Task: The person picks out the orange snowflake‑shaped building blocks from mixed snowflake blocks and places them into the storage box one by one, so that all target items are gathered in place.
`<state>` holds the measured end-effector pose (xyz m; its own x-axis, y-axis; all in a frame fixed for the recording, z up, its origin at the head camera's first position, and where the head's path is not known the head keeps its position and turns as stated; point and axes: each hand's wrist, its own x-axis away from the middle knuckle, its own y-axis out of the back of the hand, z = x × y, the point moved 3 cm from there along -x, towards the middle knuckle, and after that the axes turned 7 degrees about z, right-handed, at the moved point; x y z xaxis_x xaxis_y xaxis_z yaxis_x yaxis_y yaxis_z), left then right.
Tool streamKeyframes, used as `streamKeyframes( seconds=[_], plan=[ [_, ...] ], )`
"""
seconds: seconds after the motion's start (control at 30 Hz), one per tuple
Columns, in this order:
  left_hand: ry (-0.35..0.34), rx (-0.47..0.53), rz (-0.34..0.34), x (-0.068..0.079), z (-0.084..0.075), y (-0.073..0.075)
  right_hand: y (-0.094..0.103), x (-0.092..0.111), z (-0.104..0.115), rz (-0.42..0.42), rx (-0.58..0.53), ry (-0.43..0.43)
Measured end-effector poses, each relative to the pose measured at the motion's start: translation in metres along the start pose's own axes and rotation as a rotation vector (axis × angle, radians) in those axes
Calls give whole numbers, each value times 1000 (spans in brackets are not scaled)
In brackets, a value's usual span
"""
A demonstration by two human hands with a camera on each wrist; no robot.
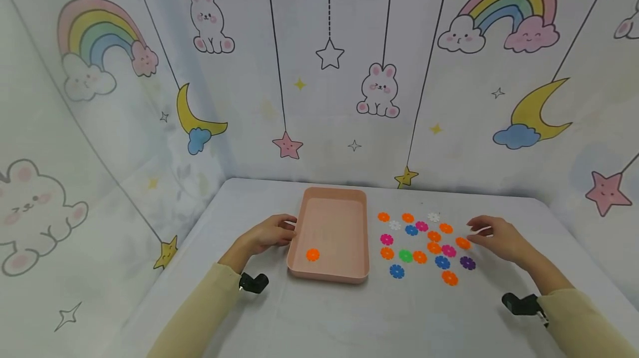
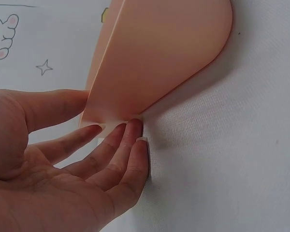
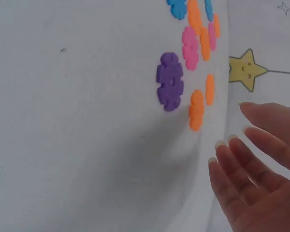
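A shallow pink tray [image 1: 328, 278] lies on the table with one orange flower-shaped plastic disc [image 1: 313, 255] inside, near its front left corner. My left hand [image 1: 269, 234] holds the tray's left wall. In the left wrist view, the thumb meets the rim and the other fingertips [image 2: 135, 123] bend against the outside near its base. My right hand [image 1: 496, 237] hovers over the table's right side, fingers loosely bent and nothing between them. Closest to it is an orange disc [image 1: 462, 243], with a purple disc [image 3: 170, 82] just in front of that one.
Several more notched discs lie scattered between the tray and my right hand, including a green disc [image 1: 406, 256], a blue disc [image 1: 396, 271], a pink disc [image 1: 386, 240] and a white disc [image 1: 433, 217]. A cartoon-printed cloth backdrop [image 1: 319, 97] rises behind the white table [image 1: 319, 319].
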<state>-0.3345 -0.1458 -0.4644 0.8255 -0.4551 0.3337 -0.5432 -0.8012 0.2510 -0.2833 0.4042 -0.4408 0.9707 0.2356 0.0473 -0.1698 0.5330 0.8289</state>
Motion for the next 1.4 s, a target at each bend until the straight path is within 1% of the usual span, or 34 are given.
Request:
streamKeyframes(
  seconds=[0.13,0.2,0.3,0.67,1.0,1.23,1.33,1.4],
  plan=[
    [7,9,-10,0,1,0,-3,1,-13,58,-12,-63],
    [13,15,-13,0,0,0,-4,1,-17,84,-21,-88],
    [13,12,-10,0,0,0,-5,1,-18,100,-33,-112],
    [6,6,17,0,-2,1,-14,-5,-19,118,-36,-116],
    [0,2,8,-1,0,2,-14,-8,-16,122,-34,-145],
    [1,4,7,-1,0,2,-13,-7,-16,105,-49,-133],
    [6,8,2,-2,1,1,-11,-5,-11,95,-58,-124],
    [11,7,-1,-2,2,1,-11,-4,-6,86,-62,-96]
  ],
)
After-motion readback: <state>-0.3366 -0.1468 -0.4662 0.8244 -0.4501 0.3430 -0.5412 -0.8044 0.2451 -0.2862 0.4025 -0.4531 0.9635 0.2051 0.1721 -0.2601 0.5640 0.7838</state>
